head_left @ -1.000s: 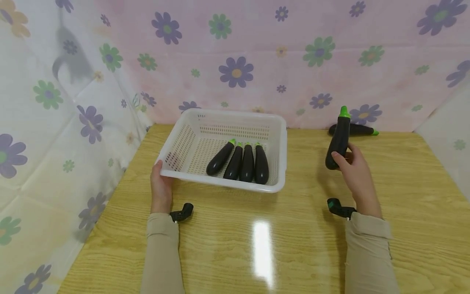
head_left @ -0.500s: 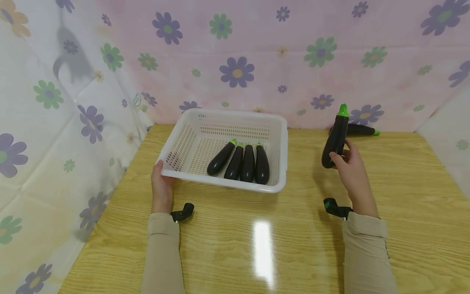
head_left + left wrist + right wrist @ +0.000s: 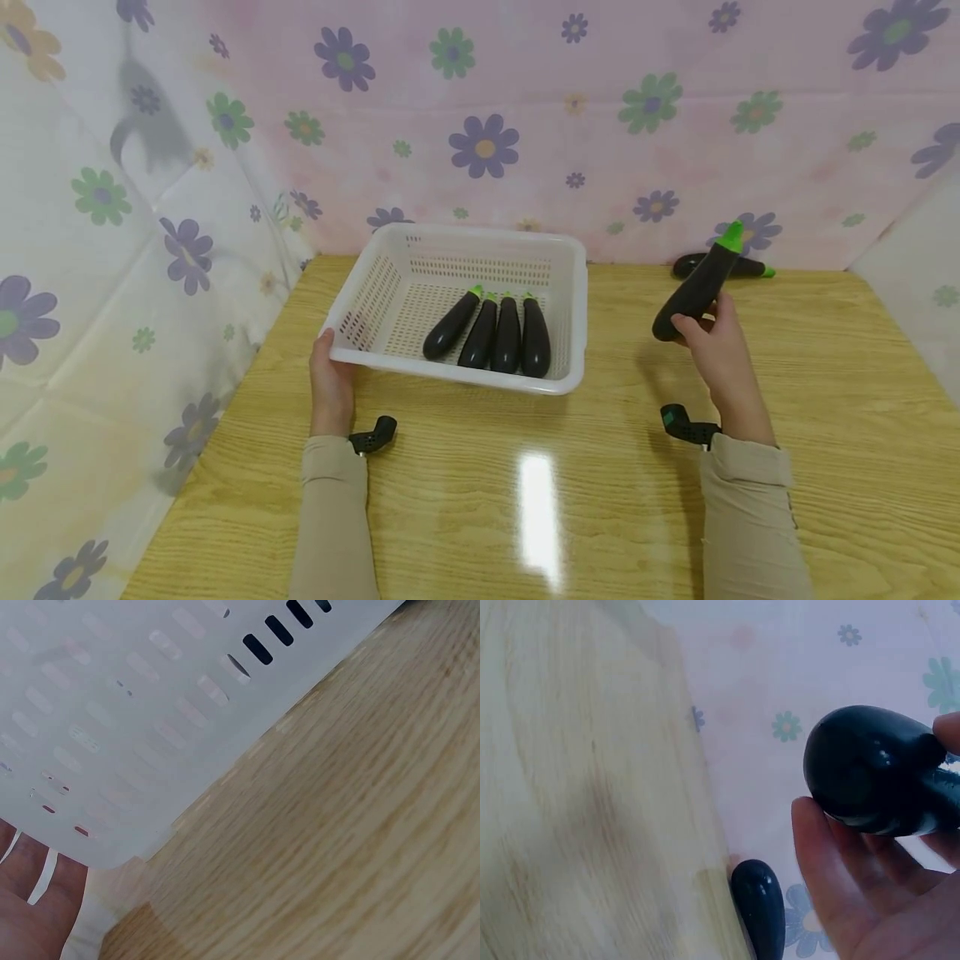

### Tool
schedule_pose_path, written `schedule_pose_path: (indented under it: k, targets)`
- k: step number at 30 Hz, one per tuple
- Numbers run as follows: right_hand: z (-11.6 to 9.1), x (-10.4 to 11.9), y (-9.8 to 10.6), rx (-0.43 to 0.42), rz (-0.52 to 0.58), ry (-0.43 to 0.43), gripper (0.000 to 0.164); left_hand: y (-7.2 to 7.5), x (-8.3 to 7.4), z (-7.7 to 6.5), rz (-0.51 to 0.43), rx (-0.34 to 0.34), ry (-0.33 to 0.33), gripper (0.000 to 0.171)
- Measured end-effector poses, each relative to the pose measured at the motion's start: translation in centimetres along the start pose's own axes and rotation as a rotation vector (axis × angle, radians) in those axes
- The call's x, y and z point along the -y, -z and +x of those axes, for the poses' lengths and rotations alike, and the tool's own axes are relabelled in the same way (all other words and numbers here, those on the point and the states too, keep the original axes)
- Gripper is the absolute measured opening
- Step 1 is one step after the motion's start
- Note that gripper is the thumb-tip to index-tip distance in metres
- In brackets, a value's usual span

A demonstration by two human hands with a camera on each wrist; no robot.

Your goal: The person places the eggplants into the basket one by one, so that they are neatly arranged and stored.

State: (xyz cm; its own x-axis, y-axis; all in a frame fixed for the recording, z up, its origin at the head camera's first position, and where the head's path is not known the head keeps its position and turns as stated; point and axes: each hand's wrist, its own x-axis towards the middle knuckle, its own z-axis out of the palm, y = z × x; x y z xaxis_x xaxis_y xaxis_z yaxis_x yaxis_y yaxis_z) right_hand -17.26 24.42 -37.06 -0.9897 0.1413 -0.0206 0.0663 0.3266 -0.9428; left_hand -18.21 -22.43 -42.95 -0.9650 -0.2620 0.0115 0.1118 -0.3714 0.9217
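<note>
My left hand (image 3: 332, 379) grips the front left corner of a white plastic basket (image 3: 457, 377), its thumb at the rim. In the left wrist view, the fingers (image 3: 64, 892) lie against the basket's slotted wall (image 3: 150, 750). Several dark eggplants (image 3: 506, 333) with green stem ends lie side by side in the basket's right half. My right hand (image 3: 723, 358) holds another eggplant (image 3: 696, 292) by its thick lower end, above the table and tilted, green end up and to the right. The right wrist view shows its rounded bottom (image 3: 862, 765) between thumb and fingers.
One more eggplant (image 3: 742, 267) lies on the wood-grain table (image 3: 450, 500) against the back wall, partly behind the held one. Flowered cloth (image 3: 525, 100) covers the back and the sides. A small black camera mount (image 3: 375, 435) sits on each wrist.
The eggplant in my right hand has gone from nearly upright to leaning right at its green end. That hand has shifted slightly left. My left hand and the basket have stayed put.
</note>
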Motion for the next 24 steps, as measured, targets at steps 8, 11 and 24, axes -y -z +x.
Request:
schedule_pose_path:
  k: [8,11,24]
  targets:
    - [0.0,0.2,-0.2,0.060,0.105,-0.017,0.066,0.2,0.2,-0.2,0.002,0.006,0.005,0.045]
    - [0.0,0.5,-0.3,0.082,0.119,-0.014,0.067,0.3,0.2,-0.2,0.004,0.004,0.005,0.045]
    - [-0.2,1.3,-0.8,0.100,0.104,0.019,0.067,0.2,0.1,-0.2,0.032,0.008,0.017,0.045]
